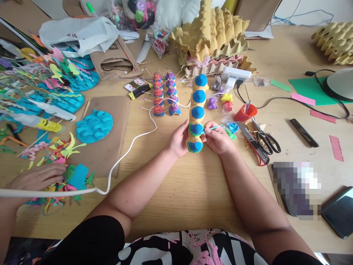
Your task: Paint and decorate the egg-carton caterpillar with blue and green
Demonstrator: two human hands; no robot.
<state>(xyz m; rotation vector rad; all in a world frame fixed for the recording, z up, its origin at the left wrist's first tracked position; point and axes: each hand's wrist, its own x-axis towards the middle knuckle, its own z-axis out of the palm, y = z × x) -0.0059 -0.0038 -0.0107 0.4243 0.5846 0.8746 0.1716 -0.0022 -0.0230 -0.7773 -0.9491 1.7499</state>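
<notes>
My left hand [179,141] is closed on the left side of an egg-carton strip [198,113], a row of several yellowish bumps with blue tops. Green edging shows around the two bumps nearest me. In my right hand [219,139] a thin light-blue stick [216,127] is pinched, its end touching the second-nearest bump. Just past that hand lie small bags of blue and green clay [232,129]. Behind the strip, to the left, stand a red caterpillar [158,95] and a purple caterpillar [171,92], both with pins sticking out.
Another person's hand [44,176] rests on colourful paper scraps [78,176] at left. A white cord [132,143] crosses the table. On the right are an orange cup [244,112], scissors [266,140] and a box cutter [253,141]. Egg trays [215,36] are stacked behind.
</notes>
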